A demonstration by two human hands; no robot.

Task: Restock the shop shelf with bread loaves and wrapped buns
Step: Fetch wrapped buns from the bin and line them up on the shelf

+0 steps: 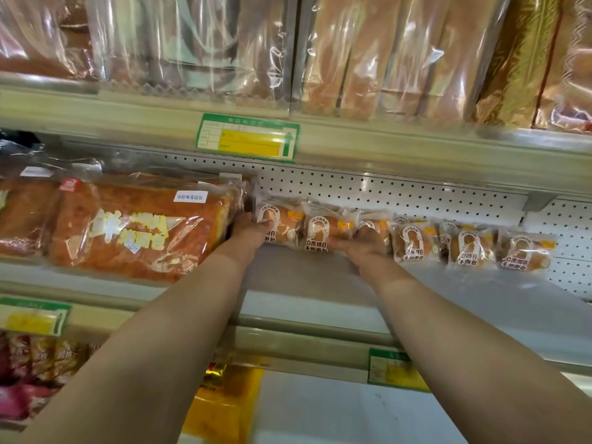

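Note:
A row of small wrapped buns stands against the pegboard at the back of the middle shelf. My left hand reaches in and holds the leftmost wrapped bun at its left edge. My right hand grips the second wrapped bun from its right side. Several more wrapped buns stand in the row to the right. A large bagged bread loaf lies on the same shelf just left of my left hand.
The top shelf carries long loaves in clear bags. A green and yellow price tag hangs on its front rail. Below, a lower shelf holds a yellow packet and red packets at the left. The shelf's right part is bare.

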